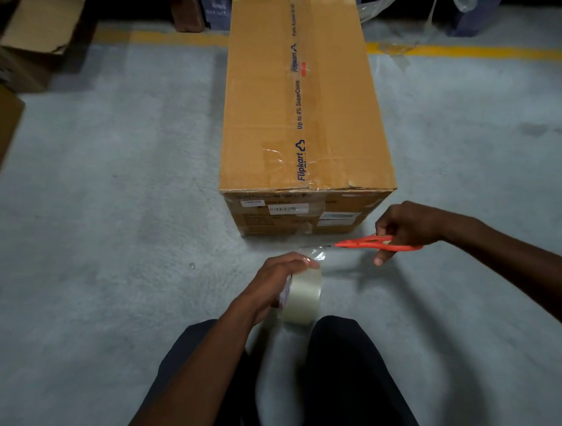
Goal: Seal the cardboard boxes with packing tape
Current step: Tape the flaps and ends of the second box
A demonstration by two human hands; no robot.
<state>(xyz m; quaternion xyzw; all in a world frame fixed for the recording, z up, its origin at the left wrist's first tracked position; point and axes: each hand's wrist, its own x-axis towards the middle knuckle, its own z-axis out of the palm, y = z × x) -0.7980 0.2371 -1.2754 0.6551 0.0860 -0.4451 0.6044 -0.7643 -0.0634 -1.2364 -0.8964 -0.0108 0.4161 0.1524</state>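
Head view: we judge left hand (276, 278), gripping tape roll (302, 296), should hold tape taut while right hand (406, 228), gripping scissors (376, 242), cuts squarely.

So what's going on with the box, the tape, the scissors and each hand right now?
Cardboard box: flaps closed, printed tape along the top seam, standing on the floor.
Tape roll: held upright, a clear strip pulled out toward the scissors.
Scissors: orange handles, tip at the pulled strip.
Left hand: fingers gripping the tape roll.
Right hand: fingers holding the scissors.
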